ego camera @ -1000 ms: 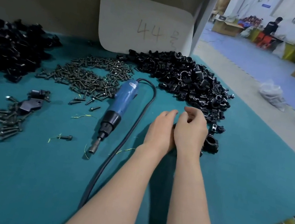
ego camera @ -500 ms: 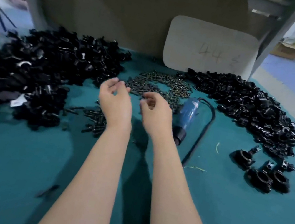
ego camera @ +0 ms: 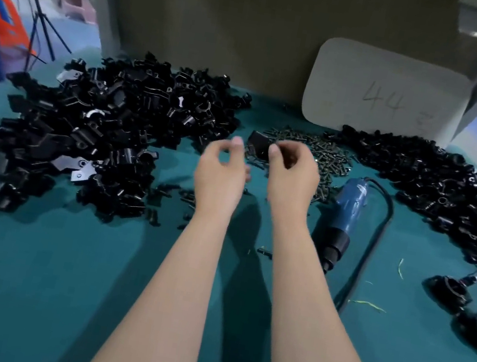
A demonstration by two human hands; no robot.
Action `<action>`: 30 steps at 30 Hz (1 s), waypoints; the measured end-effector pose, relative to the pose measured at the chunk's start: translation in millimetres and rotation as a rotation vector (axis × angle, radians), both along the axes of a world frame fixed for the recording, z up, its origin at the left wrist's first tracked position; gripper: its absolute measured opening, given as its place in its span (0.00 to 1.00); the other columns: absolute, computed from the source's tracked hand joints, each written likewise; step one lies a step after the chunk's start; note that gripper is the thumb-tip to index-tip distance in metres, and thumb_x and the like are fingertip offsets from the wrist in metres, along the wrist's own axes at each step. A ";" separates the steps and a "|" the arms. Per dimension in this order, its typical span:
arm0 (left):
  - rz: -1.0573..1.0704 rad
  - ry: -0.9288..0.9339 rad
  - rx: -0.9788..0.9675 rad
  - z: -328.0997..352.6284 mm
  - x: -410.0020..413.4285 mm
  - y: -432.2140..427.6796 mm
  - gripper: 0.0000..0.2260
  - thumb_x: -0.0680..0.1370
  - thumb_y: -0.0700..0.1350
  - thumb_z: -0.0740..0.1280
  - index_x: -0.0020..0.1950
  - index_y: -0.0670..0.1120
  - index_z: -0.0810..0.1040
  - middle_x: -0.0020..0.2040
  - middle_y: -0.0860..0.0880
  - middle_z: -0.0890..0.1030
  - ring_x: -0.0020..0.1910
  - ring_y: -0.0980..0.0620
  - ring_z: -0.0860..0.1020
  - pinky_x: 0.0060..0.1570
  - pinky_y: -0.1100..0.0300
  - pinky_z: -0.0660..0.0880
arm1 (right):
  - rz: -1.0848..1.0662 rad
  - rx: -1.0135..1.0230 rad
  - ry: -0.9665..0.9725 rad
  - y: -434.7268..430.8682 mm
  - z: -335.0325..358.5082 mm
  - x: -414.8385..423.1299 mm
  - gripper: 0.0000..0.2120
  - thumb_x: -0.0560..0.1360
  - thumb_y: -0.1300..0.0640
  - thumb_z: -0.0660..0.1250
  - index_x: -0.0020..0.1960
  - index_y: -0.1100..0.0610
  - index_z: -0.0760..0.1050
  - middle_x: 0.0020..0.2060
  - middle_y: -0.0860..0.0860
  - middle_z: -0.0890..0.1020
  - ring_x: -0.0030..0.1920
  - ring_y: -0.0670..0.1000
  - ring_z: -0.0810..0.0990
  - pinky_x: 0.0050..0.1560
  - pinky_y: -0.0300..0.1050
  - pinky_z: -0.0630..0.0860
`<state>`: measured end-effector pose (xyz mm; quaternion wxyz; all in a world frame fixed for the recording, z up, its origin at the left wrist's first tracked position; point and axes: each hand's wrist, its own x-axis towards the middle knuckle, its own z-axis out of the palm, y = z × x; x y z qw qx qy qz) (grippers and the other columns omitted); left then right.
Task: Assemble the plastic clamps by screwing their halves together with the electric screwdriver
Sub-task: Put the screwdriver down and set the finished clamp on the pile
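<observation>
Just left of the blue electric screwdriver (ego camera: 348, 212) lying on the teal bench (ego camera: 23, 287), both hands hover by the screw pile (ego camera: 330, 155). Left hand (ego camera: 220, 177) loosely curled, nothing seen in it. Right hand (ego camera: 293, 177) curled beside a black clamp half (ego camera: 257, 146); blurred, can't tell if gripping. Loose clamp halves (ego camera: 97, 132) heaped farther left of the screwdriver.
</observation>
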<state>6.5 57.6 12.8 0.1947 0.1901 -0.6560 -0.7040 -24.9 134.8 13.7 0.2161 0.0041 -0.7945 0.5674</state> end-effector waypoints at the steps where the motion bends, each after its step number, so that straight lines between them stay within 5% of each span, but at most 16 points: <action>1: -0.088 0.022 -0.061 4.3 -2.9 10.5 0.12 0.83 0.53 0.57 0.63 0.54 0.73 0.57 0.49 0.82 0.49 0.54 0.79 0.53 0.56 0.75 | 0.001 0.007 0.025 6.6 5.4 0.3 0.02 0.77 0.59 0.65 0.47 0.52 0.75 0.40 0.42 0.77 0.45 0.44 0.76 0.45 0.30 0.70; 3: -0.225 0.065 -0.160 15.4 -9.8 35.2 0.18 0.84 0.53 0.54 0.74 0.56 0.66 0.70 0.53 0.72 0.59 0.58 0.73 0.57 0.63 0.66 | -0.012 0.005 0.053 21.9 10.6 2.3 0.03 0.76 0.59 0.66 0.46 0.53 0.76 0.42 0.46 0.80 0.44 0.44 0.77 0.47 0.34 0.72; 6: -0.403 0.022 -0.048 27.1 -25.1 75.5 0.21 0.83 0.55 0.53 0.76 0.55 0.61 0.74 0.52 0.66 0.71 0.52 0.67 0.65 0.61 0.62 | -0.065 -0.062 0.116 52.1 10.6 7.2 0.06 0.75 0.61 0.67 0.44 0.50 0.76 0.44 0.47 0.80 0.42 0.37 0.76 0.42 0.27 0.70; 8: -0.484 -0.048 0.137 26.5 -37.2 99.6 0.19 0.83 0.54 0.54 0.72 0.51 0.67 0.70 0.48 0.72 0.67 0.48 0.72 0.66 0.52 0.69 | -0.080 -0.051 0.114 78.0 8.1 8.0 0.09 0.75 0.63 0.66 0.43 0.49 0.76 0.41 0.44 0.80 0.41 0.34 0.76 0.42 0.26 0.69; 10: -0.503 -0.092 0.231 23.8 -44.7 122.9 0.13 0.84 0.51 0.55 0.59 0.45 0.75 0.58 0.44 0.79 0.53 0.46 0.78 0.51 0.55 0.76 | -0.089 -0.077 0.097 104.3 3.2 7.0 0.11 0.76 0.65 0.64 0.45 0.50 0.76 0.41 0.42 0.80 0.44 0.38 0.78 0.48 0.33 0.74; 12: -0.465 -0.071 0.326 18.9 -52.2 146.9 0.12 0.84 0.47 0.56 0.46 0.44 0.73 0.44 0.43 0.79 0.41 0.47 0.78 0.39 0.58 0.76 | -0.185 -0.141 0.080 131.7 -2.9 0.7 0.12 0.77 0.68 0.59 0.52 0.54 0.76 0.47 0.46 0.81 0.52 0.45 0.79 0.57 0.41 0.74; 14: -0.460 -0.035 0.495 16.9 -57.0 169.3 0.11 0.84 0.45 0.56 0.45 0.43 0.71 0.38 0.45 0.76 0.35 0.51 0.77 0.37 0.63 0.78 | -0.398 -0.084 -0.024 161.3 -10.1 -13.4 0.17 0.78 0.67 0.57 0.63 0.56 0.73 0.61 0.51 0.76 0.63 0.50 0.73 0.65 0.44 0.68; 18: -0.496 -0.024 0.556 15.5 -68.3 200.6 0.06 0.82 0.37 0.59 0.46 0.42 0.71 0.40 0.44 0.77 0.36 0.54 0.79 0.37 0.68 0.78 | -0.544 0.167 -0.434 209.5 -23.9 -43.5 0.23 0.78 0.62 0.56 0.73 0.50 0.65 0.77 0.59 0.51 0.76 0.59 0.49 0.73 0.52 0.51; 20: -0.515 -0.050 0.539 15.1 -72.2 210.5 0.09 0.82 0.34 0.58 0.44 0.43 0.71 0.40 0.43 0.78 0.36 0.53 0.80 0.36 0.68 0.78 | -0.544 0.225 -0.515 223.4 -30.9 -53.2 0.24 0.78 0.61 0.57 0.73 0.50 0.63 0.77 0.58 0.47 0.76 0.59 0.47 0.74 0.55 0.50; 25: -0.552 -0.087 0.566 11.8 -74.4 223.5 0.07 0.81 0.32 0.57 0.52 0.42 0.72 0.40 0.44 0.79 0.39 0.52 0.79 0.41 0.66 0.78 | -0.663 0.421 -0.589 240.6 -45.8 -67.0 0.29 0.77 0.53 0.62 0.75 0.56 0.56 0.74 0.60 0.58 0.71 0.63 0.58 0.69 0.55 0.55; 30: -0.570 -0.115 0.569 5.9 -72.9 220.1 0.06 0.81 0.33 0.57 0.52 0.42 0.71 0.45 0.41 0.78 0.42 0.50 0.79 0.44 0.63 0.78 | -0.665 0.454 -0.638 240.3 -48.2 -72.0 0.22 0.77 0.52 0.61 0.71 0.51 0.65 0.70 0.60 0.64 0.70 0.61 0.59 0.69 0.54 0.55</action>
